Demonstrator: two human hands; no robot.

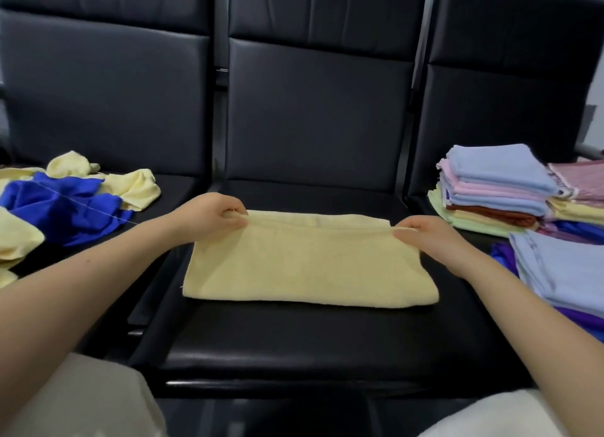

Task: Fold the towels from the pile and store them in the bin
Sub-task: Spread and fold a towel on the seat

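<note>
**Far edge pinched, layers ready to slip**

Nearest the viewer, the folded edge of the yellow towel [310, 269] is lying flat on the black seat [294, 338], well short of the fingers. Beyond it, both hands are gripping the far corners: the left hand [209, 215] is curling its fingers over the left corner with the thumb tucked under, and the right hand [425, 232] is pinching the right corner between thumb and fingertips.

Risks, as I judge them:
- The layers under the fingers are looking slightly offset; if either pinch is catching only the top layer, the next fold could drag it askew.
- Uneven pull between the hands could be skewing the far edge, leaving a lopsided bundle.
- The seat looks slick, so the towel may be sliding as it gets pulled.

Left of the fingers, the loose pile [65, 204] is waiting. Right of them, the folded stack [496, 188] is leaning unevenly and could topple if bumped. No bin is showing.
</note>
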